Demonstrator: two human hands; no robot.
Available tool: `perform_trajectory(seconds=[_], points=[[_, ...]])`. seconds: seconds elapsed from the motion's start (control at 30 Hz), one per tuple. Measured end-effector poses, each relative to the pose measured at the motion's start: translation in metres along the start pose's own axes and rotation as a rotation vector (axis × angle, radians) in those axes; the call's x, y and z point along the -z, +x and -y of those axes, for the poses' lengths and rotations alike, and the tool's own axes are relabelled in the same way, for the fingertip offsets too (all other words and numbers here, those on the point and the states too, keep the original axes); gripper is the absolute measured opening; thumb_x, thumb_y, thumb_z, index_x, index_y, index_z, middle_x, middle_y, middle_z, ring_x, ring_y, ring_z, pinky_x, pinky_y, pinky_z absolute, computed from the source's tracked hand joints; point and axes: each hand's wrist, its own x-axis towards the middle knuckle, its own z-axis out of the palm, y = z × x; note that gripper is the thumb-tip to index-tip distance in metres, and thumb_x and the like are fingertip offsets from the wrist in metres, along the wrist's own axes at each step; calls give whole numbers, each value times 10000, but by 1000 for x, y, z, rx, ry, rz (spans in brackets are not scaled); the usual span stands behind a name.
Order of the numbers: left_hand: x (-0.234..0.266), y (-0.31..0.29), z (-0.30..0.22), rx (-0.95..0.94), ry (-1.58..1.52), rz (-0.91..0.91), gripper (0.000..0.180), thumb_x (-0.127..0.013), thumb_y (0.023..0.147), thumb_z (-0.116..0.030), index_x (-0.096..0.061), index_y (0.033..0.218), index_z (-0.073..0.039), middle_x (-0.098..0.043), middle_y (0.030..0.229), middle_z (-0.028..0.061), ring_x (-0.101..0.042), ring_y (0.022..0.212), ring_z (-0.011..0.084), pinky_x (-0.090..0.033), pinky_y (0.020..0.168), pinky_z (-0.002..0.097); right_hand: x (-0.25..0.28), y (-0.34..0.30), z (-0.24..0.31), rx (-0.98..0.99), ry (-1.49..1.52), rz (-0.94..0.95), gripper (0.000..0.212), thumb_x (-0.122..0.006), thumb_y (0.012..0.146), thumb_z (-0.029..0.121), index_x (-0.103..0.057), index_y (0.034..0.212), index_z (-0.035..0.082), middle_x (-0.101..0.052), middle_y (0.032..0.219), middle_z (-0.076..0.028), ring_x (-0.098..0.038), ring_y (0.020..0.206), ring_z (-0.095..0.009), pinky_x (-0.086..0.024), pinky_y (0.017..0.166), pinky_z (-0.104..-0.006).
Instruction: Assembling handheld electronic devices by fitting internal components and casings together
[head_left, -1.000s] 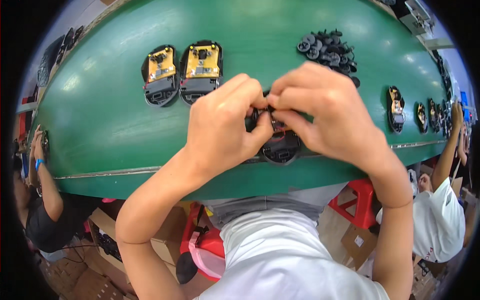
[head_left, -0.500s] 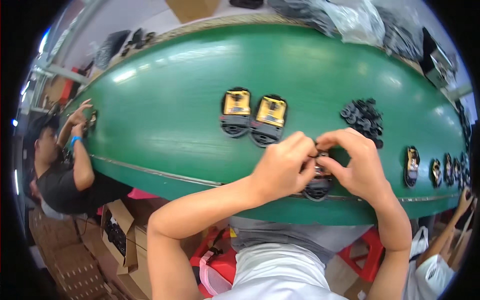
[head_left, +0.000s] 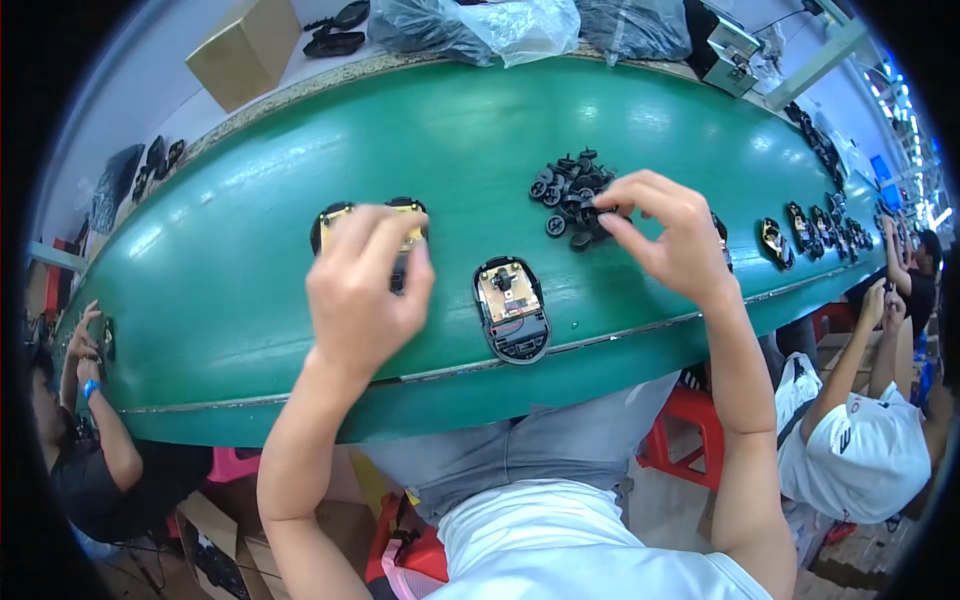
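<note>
Pile of black spoked plastic wheels (head_left: 573, 190) directly left of right hand (head_left: 668, 235), fingers nearly together, can't tell if pinching; left hand (head_left: 362, 285) farther, fingers loosely parted

Long green smooth-topped bench (head_left: 230, 300) spans the room, curved by the lens. Pale plain wall (head_left: 125, 100) upper left. Grey metal beam (head_left: 825, 65) upper right, bright white lamps (head_left: 905, 140) beyond. Red plastic stool (head_left: 692, 425) below bench edge, on pale floor (head_left: 645, 510).
</note>
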Motion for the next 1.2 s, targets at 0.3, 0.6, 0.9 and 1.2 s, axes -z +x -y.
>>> perform_trajectory(seconds=[0.3, 0.6, 0.9, 1.2], points=[[-2, -12, 0, 79, 359, 218, 189, -739, 809, -161, -717, 958, -47, -663, 1019, 92, -595, 1070, 294, -447, 868, 422, -35, 6, 7, 243, -274, 88, 223, -786, 786, 122, -713, 994, 91, -646, 1003, -41, -599, 950, -252, -504, 844, -387], [2, -8, -10, 92, 70, 186, 89, -732, 803, -72, -706, 885, -45, -649, 775, 86, -609, 722, 265, -470, 703, 409, -34, 18, 11, 159, -195, 96, 118, -721, 825, 58, -615, 875, 47, -632, 934, -69, -612, 891, -290, -503, 784, -401], [7, -8, 13, 103, -96, 300, 168, -711, 821, -36, -684, 987, -42, -651, 976, 109, -620, 934, 319, -511, 836, 416, -26, 20, 5, 155, -167, 137, 197, -730, 815, 59, -683, 1006, 63, -656, 1063, -83, -617, 959, -299, -507, 857, -412], [-3, -10, 13, 117, -132, 359, 194, -707, 834, -23, -668, 1023, -28, -623, 1016, 95, -640, 907, 312, -529, 775, 417, -39, 13, 7, 131, -160, 200, 198, -720, 824, 51, -691, 1020, 58, -657, 1078, -77, -642, 991, -296, -527, 869, -411]])
